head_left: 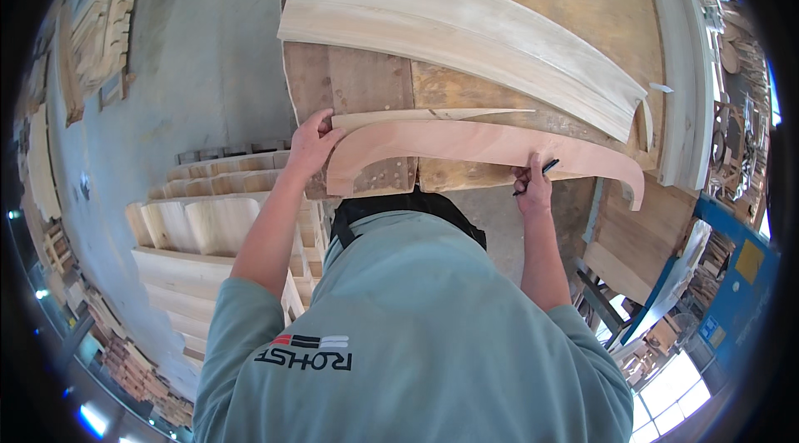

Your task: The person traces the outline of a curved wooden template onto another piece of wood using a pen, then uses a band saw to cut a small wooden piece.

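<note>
A curved pinkish-tan wooden template with hooked ends lies along the near edge of the workbench. From beneath its far edge shows a thin, pointed strip of pale wood. My left hand is closed at the strip's blunt left end, beside the template; its fingertips are partly hidden. My right hand holds a black pen crosswise between its fingers, and its fingertips press on the template's near edge, right of the middle.
Beyond the template lies a long, curved pale wooden panel on the bench. Stacked pale wooden parts stand at my left. Long boards lie along the right side, above a blue machine.
</note>
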Demonstrator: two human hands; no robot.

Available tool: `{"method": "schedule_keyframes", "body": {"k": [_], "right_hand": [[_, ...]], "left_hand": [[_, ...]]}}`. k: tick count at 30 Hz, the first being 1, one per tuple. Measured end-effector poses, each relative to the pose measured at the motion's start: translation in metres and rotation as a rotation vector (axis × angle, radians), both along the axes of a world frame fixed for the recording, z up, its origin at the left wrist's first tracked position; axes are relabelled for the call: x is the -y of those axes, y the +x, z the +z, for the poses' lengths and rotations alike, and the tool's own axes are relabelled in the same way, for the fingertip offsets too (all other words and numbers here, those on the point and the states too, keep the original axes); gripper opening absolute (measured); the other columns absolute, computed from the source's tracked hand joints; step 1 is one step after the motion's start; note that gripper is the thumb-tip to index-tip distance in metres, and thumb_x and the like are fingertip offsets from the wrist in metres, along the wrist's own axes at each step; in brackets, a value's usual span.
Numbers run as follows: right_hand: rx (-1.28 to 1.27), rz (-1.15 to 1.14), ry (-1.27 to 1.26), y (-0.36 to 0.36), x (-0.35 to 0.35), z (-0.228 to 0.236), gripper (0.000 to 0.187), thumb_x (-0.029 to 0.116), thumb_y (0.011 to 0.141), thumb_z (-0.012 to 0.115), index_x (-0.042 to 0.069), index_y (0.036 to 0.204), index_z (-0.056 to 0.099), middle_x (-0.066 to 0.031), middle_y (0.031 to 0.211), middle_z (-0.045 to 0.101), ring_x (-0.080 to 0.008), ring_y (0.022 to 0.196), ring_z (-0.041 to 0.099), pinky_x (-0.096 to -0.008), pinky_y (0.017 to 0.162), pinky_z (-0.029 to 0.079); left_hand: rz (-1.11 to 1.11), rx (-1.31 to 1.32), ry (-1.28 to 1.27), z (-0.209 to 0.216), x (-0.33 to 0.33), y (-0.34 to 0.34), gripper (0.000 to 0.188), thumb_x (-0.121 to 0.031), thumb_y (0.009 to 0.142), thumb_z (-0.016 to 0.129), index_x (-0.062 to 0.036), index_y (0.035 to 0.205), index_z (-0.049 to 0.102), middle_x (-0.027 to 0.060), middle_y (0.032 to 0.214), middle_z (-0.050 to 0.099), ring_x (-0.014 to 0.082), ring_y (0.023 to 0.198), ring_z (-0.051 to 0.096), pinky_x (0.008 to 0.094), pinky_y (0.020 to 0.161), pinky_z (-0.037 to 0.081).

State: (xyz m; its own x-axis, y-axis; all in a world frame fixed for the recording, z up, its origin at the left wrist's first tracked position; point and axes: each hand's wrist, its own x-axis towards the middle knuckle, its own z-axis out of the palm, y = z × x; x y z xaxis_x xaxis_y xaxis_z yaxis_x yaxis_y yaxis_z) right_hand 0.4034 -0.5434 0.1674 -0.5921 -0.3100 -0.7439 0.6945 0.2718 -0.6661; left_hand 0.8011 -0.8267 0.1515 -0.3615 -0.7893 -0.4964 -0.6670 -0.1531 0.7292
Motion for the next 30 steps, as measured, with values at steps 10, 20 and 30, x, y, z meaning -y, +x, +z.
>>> {"method": "schedule_keyframes", "body": {"k": [10, 20, 30], "right_hand": [[0.087, 0.167, 0.079, -0.029, 0.008, 0.013, 0.037, 0.044, 0.093, 0.075, 0.009, 0.099, 0.065, -0.0069, 0.088, 0.071, -0.0119, 0.069, 0.064, -0.0207, 0.044, 0.033], [0.022, 0.382, 0.309, -0.045, 0.018, 0.029, 0.041, 0.049, 0.090, 0.077, 0.009, 0.093, 0.066, -0.0121, 0.089, 0.073, -0.0083, 0.061, 0.055, -0.0190, 0.042, 0.031], [0.011, 0.352, 0.304, -0.045, 0.014, 0.021, 0.041, 0.049, 0.090, 0.077, 0.009, 0.095, 0.066, -0.0111, 0.089, 0.074, -0.0074, 0.062, 0.054, -0.0199, 0.042, 0.030]], "left_hand": [[0.370, -0.175, 0.343, 0.018, -0.077, 0.015, 0.041, -0.028, 0.098, 0.070, 0.0039, 0.123, 0.065, 0.0074, 0.107, 0.070, 0.0131, 0.096, 0.062, 0.0305, 0.086, 0.051], [0.545, -0.263, 0.462, 0.012, -0.087, 0.006, 0.036, -0.023, 0.097, 0.070, 0.0020, 0.122, 0.067, 0.0047, 0.106, 0.069, 0.0129, 0.096, 0.061, 0.0312, 0.088, 0.049], [0.574, -0.443, 0.582, 0.001, -0.086, 0.015, 0.035, -0.025, 0.097, 0.070, -0.0018, 0.123, 0.067, 0.0042, 0.110, 0.070, 0.0137, 0.100, 0.063, 0.0326, 0.091, 0.050]]}}
